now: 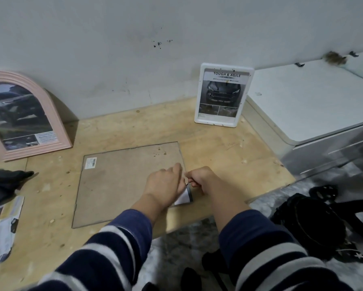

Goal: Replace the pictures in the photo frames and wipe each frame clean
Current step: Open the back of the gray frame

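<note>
Scuffed plywood surface, stained grey wall. Flat brown fibreboard backing; left hand spread on it, right hand pinching a clip at its edge. Arched pink frame left.

Dim, flat indoor light, cool grey cast, no visible source. Shadows soft: a faint one right of the pink arched frame on the wall, another under the hands. Mild glare on that frame's glass. Wide-angle distortion bends the far edge of the plywood board and the white cabinet. Striped sleeves soft and smeared near the bottom; overall grainy, low detail.
</note>
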Action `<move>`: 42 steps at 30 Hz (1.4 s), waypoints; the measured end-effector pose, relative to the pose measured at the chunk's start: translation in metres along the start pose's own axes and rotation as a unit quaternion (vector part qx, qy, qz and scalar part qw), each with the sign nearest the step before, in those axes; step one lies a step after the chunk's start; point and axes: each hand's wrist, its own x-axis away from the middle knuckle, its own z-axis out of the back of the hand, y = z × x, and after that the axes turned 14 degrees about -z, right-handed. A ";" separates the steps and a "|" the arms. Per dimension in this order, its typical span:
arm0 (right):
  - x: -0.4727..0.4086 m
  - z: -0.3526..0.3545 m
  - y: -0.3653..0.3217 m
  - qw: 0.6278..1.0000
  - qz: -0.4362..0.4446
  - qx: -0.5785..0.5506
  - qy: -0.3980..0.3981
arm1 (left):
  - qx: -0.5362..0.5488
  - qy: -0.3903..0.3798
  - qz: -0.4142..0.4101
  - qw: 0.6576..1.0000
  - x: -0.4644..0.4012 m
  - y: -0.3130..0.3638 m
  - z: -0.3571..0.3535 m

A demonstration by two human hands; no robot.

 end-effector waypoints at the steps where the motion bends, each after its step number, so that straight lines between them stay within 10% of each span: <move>1: -0.004 0.000 0.001 1.000 0.005 -0.010 0.001 | 0.017 0.020 0.021 0.999 -0.004 -0.007 0.003; 18: -0.009 -0.002 0.000 0.996 0.050 0.071 0.002 | 0.008 -0.157 0.183 0.970 -0.099 -0.046 0.028; 42: 0.005 -0.013 0.020 0.984 0.152 -0.073 -0.056 | 0.029 -0.092 0.205 0.974 -0.094 -0.041 0.021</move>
